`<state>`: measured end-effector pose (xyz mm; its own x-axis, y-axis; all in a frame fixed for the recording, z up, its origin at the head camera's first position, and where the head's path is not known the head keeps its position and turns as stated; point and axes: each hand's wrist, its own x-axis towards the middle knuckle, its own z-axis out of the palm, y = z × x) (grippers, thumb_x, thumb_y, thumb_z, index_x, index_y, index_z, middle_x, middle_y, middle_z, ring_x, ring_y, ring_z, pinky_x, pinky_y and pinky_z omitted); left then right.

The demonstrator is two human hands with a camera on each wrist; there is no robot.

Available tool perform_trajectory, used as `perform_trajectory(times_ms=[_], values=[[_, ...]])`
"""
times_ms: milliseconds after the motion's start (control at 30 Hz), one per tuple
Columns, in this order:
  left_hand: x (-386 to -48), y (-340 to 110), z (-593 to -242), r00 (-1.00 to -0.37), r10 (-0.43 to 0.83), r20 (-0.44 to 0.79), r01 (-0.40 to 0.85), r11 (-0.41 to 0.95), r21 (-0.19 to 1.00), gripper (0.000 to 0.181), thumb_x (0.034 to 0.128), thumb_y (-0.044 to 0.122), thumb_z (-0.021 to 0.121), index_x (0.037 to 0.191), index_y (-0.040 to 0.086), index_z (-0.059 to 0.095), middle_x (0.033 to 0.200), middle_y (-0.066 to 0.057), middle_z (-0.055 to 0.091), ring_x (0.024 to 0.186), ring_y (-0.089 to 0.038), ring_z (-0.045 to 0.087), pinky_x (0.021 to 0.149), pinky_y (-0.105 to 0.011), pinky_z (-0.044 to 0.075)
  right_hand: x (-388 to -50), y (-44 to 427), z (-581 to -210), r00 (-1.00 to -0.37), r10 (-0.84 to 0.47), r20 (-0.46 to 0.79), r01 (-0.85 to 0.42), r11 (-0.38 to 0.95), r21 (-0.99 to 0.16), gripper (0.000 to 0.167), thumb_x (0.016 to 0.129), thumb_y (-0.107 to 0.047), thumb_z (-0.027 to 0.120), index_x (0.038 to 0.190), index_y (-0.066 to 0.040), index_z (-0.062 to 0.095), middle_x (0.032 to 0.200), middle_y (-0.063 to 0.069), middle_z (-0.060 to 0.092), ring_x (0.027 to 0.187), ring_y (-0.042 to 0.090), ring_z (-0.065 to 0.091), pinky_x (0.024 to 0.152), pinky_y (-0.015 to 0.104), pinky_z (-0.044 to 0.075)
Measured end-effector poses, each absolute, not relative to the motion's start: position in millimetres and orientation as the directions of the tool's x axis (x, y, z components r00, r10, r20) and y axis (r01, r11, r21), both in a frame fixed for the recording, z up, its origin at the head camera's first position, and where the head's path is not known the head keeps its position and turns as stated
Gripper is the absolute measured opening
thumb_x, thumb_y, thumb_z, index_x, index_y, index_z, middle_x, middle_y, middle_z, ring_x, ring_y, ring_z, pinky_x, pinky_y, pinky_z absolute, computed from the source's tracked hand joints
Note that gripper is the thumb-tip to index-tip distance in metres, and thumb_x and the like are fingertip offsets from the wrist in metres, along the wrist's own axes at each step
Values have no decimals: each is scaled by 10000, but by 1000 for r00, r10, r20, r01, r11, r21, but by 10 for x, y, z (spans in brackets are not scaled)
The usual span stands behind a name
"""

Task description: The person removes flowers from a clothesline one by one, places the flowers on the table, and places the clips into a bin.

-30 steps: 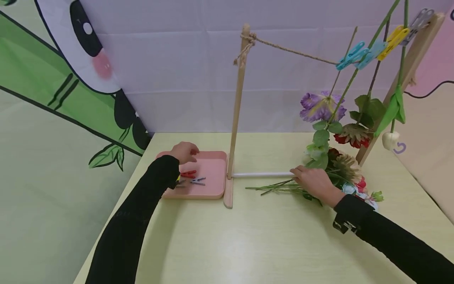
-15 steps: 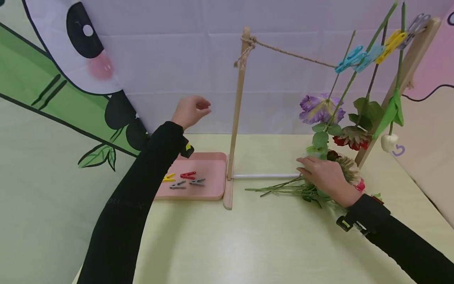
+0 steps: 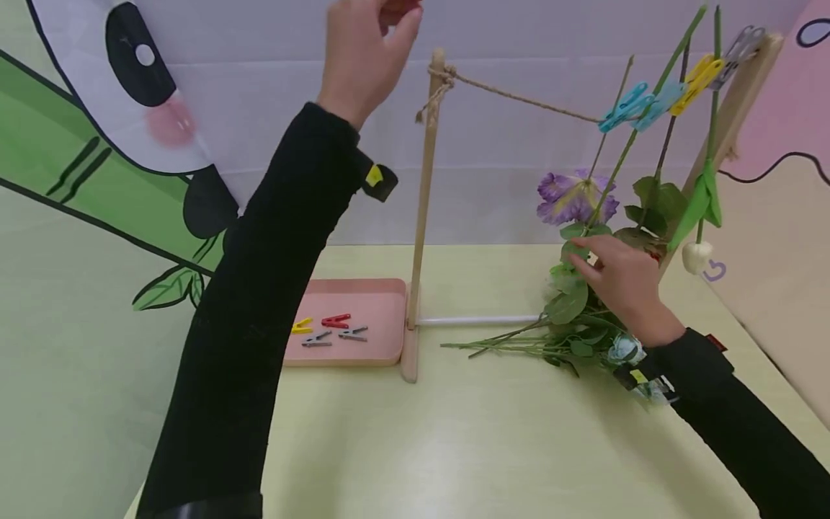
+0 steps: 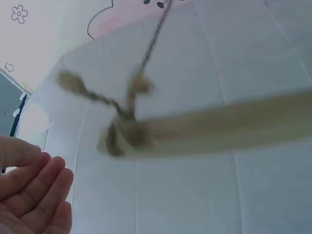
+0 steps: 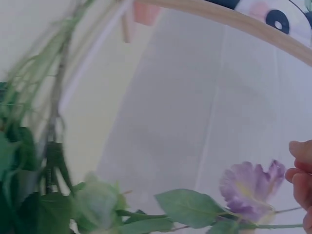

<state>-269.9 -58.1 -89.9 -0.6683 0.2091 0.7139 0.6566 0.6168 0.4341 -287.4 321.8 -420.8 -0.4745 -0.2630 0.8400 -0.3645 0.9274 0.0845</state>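
Note:
My left hand (image 3: 366, 58) is raised at the top of the head view, left of the wooden post (image 3: 428, 166); in the left wrist view its fingers (image 4: 36, 187) are bent loosely with nothing visible in them. The twine (image 3: 519, 94) runs from that post to the right. On it, blue clips (image 3: 625, 108), a yellow clip (image 3: 697, 84) and a grey clip (image 3: 739, 56) hold stems upside down, among them a purple flower (image 3: 577, 198) and a white tulip (image 3: 697, 256). My right hand (image 3: 622, 285), fingers relaxed, hovers by the hanging leaves; whether it touches them I cannot tell.
A pink tray (image 3: 369, 353) with red, yellow and grey clips stands left of the post's foot. A white rod (image 3: 480, 320) joins the frame's base. Loose stems (image 3: 512, 347) with blooms lie on the table (image 3: 480, 447) at the right, beneath the hanging flowers.
My left hand has risen from over the tray to above the post's height. My right hand has moved up from the white rod and lying stems toward the hanging flowers.

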Motion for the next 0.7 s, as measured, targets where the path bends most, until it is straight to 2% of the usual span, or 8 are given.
perform_trajectory(times_ms=[100,167,267,367,500,533,633,700], values=[[-2689,-293,-756,-628,288,723,705,603,373,446,947,272,498,1350,91,437,1291,-47,505,1123,-75,467,957,-65,280,-3071,3293,-4091,-463,-123,878,-357,932,-58,359,836,-362,650,1190,-374,589,918,-30,647,601,109,490,509,283,147],[-2667,-74,-708,-628,357,692,709,630,318,486,932,323,516,1360,111,428,1281,-36,503,1102,-62,450,938,-52,282,-2953,3122,-3754,-479,-49,877,-394,905,-164,317,843,-337,650,1160,-319,630,903,21,654,593,132,492,512,267,201],[-2623,253,-698,-674,451,585,693,661,288,515,902,367,544,1348,137,430,1298,-19,488,1152,-72,435,934,-32,291,-2613,2711,-3173,-534,35,845,-421,856,-301,311,852,-286,651,1142,-174,663,931,122,660,601,151,500,537,229,267],[-2609,532,-744,-718,514,469,674,683,282,555,879,387,567,1361,165,404,1314,-4,473,1152,-80,435,901,-40,336,-2380,2416,-2804,-590,53,806,-410,840,-355,402,868,-251,633,1223,-65,595,973,213,624,628,206,480,570,238,277],[-2663,807,-795,-762,554,335,646,679,348,606,863,412,591,1377,158,393,1370,22,442,1194,-74,432,937,-66,343,-2368,2276,-2631,-647,82,758,-344,856,-387,537,859,-207,648,1333,-30,469,984,251,584,627,238,459,571,262,274],[-2686,865,-808,-773,553,311,634,680,369,586,861,414,594,1357,154,420,1337,34,462,1155,-64,442,929,-70,347,-2393,2259,-2603,-655,98,749,-326,858,-397,557,856,-221,652,1344,-34,457,968,245,584,603,228,449,556,258,274],[-2768,1013,-861,-807,532,256,587,675,448,491,855,412,606,1262,153,518,1181,69,507,1016,-35,447,885,-78,352,-2485,2234,-2545,-684,167,710,-270,847,-458,567,862,-261,644,1353,-55,451,1031,208,617,518,80,375,512,223,250],[-2826,1100,-919,-819,517,250,568,664,487,326,850,406,613,1053,152,594,978,67,481,857,-42,402,776,-107,353,-2549,2226,-2523,-705,218,675,-241,821,-517,540,874,-279,623,1350,-78,462,1171,153,616,484,-6,307,497,190,248]])
